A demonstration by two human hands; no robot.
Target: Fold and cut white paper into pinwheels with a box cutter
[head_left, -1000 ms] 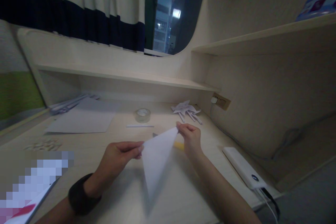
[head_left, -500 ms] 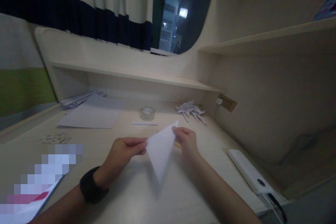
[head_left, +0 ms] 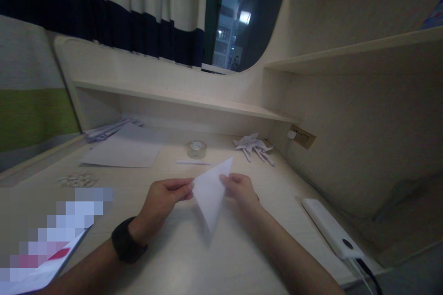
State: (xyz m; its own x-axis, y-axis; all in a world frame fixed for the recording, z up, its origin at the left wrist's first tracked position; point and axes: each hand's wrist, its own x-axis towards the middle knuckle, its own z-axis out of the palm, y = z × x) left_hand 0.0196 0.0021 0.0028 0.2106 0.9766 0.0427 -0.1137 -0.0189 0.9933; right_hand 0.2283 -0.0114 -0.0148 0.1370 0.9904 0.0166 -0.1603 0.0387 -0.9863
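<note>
Presently both hands (head_left: pixel 161 203) (head_left: pixel 244 191) pinch paper (head_left: pixel 209 190), with tape roll (head_left: pixel 196 152) and pinwheels (head_left: pixel 252 144) lying beyond.

Two hands (head_left: pixel 161 200), one held paper (head_left: pixel 210 189), one tape roll (head_left: pixel 196 152) and one wristband (head_left: pixel 128 241) show.

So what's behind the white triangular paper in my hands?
Beyond it lie a thin white stick and a clear round tape roll; whatever the paper covers can't be seen.

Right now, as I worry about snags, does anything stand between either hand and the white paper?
Nothing visible does: the left hand pinches the white paper at its left corner, the right hand its right edge. The tape roll and white stick lie beyond, on the desk.
</note>
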